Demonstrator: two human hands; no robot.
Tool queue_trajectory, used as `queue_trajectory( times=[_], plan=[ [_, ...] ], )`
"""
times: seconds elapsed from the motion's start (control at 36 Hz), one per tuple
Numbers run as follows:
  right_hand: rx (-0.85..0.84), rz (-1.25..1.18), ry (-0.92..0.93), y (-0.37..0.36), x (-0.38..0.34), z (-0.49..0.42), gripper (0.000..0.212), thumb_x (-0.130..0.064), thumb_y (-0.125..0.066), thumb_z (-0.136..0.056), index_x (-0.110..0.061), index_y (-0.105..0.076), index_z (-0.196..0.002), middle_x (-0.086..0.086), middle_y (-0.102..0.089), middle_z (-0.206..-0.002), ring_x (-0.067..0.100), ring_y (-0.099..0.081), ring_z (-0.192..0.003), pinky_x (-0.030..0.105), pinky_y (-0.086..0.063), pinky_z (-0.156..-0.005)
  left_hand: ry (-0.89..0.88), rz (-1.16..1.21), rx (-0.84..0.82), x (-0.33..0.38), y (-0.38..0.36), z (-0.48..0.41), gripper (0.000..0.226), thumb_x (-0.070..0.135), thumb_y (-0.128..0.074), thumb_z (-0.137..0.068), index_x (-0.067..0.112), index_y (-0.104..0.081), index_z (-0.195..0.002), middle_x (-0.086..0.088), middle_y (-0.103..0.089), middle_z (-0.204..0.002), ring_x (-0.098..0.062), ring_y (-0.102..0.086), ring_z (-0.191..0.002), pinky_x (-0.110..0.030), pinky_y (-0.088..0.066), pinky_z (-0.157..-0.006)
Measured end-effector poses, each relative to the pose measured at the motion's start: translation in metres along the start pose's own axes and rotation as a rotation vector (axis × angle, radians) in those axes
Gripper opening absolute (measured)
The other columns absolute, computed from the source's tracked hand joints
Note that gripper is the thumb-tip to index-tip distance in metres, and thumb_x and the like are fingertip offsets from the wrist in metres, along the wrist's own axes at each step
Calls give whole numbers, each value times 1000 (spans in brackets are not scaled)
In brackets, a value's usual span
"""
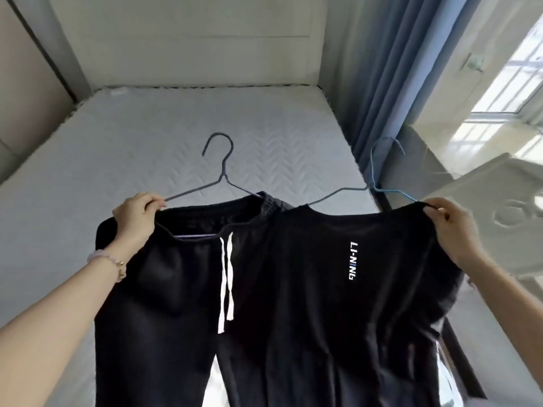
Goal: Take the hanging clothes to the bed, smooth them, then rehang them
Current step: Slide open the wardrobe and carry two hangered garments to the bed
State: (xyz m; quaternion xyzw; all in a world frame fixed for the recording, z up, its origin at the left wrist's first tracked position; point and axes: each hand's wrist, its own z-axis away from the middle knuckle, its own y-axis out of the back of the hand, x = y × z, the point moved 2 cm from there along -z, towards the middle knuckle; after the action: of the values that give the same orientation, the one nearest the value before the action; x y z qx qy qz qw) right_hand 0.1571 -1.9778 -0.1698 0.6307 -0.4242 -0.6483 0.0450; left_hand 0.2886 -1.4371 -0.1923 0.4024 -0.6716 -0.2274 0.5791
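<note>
While dangling off thin wire hangers like this, bound to handle floppy and light, judging by the folds: black trousers [164,289] on the left, black T-shirt [338,304] on the right, touching in the middle. Both held up in the air at the near end of the bed [147,136], not laid on it yet.

Soft cloth, nothing fragile, probably a bit slidey on bare wire. So better to grab hanger and cloth together at the outer shoulder, not cloth alone. Pretty much that already: left hand [136,214] curled round the end of the grey hanger [223,171] plus the waistband, right hand [452,227] pinching the shirt's shoulder over the end of the blue hanger [373,183]. Both clamped on their loads, no slack fingers.

Direction-wise: waistband and collar up top, toward the headboard end; legs and hem dropping off the bottom of the view. Long axis top to bottom for both, roughly in line with the bed's length. Hooks sticking up and away, grey opening left, blue opening right. White drawstring [226,277] hanging straight down the trouser front.

Further out: bare quilted mattress, blue curtain [390,69] along the bed's right edge, bright window [505,83] past that. Bracelet [117,262] on the left wrist.
</note>
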Motion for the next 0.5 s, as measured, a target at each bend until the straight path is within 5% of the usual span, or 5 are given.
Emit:
queue_trajectory(
  times=[0.08, 0.19, 0.5],
  plan=[
    [-35, 15, -25, -43, 25, -49, 14, -10, -55, -91, -22, -63, -91, 3, -62, -90, 20, -55, -86, 2, -36, -69, 74, -62, 38, -19, -28, -27, 22, 15, -52, -92, 9, -71, -84, -10, -70, -101, -32, -61, -99, -35, -37, -88],
    [-42, 18, -65, -101, 54, -100, 15, -9, -54, -91, -12, -65, -100, 4, -63, -94, 21, -55, -90, 30, -39, -84, 135, -113, 77, -50, -62, -67, 22, 16, -51, -92, 9, -71, -84, -9, -70, -103, -32, -61, -100, -33, -37, -84],
    [-62, 155, -109, -263, 144, -182, 19, -8, -53, -92, -3, -64, -105, 21, -66, -108, 37, -58, -103, 40, -41, -93, 145, -171, 7, -155, -207, -147, 20, 13, -53, -92, 8, -71, -85, -13, -69, -103, -37, -61, -101, -38, -38, -88]
  ],
)
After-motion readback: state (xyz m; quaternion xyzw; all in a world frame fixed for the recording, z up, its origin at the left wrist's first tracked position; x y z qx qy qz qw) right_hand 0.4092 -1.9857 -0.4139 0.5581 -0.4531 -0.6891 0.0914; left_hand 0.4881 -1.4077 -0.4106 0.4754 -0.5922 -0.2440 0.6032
